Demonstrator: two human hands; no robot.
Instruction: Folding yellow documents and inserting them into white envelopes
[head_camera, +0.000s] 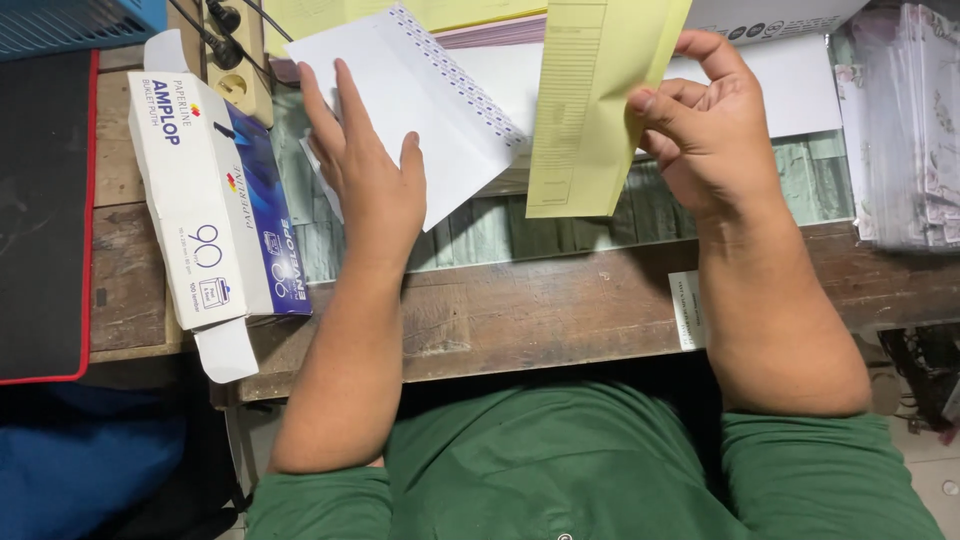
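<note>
On the desk: a worn wooden table runs across in front of a person in a green shirt, both forearms stretched out over it.
Left hand: the left hand lies palm down on a white envelope, fingers spread and straight, thumb against the envelope's lower edge; it presses flat rather than gripping.
White envelope: tilted, one corner pointing away from the person, with a band of small dark pattern along its far edge; it rests over a stack of papers, white and pink sheets among them.
Right hand: the right hand is raised above the table, thumb and curled fingers pinching the right edge of a yellow sheet.
Yellow sheet: a narrow folded slip, pale yellow with faint printed lines, hanging almost upright just right of the envelope and close to it; whether the two touch, I cannot tell.
Envelope box: a white and blue carton lies on its side left of the left arm, its near end flap open over the table's edge.
Left edge: a black mat with a red border lies beside the box.
Behind the box: a cream power strip with black plugs in it.
Right edge: a pile of clear-wrapped packets.
Near the right arm: a small white label on the table's front.
</note>
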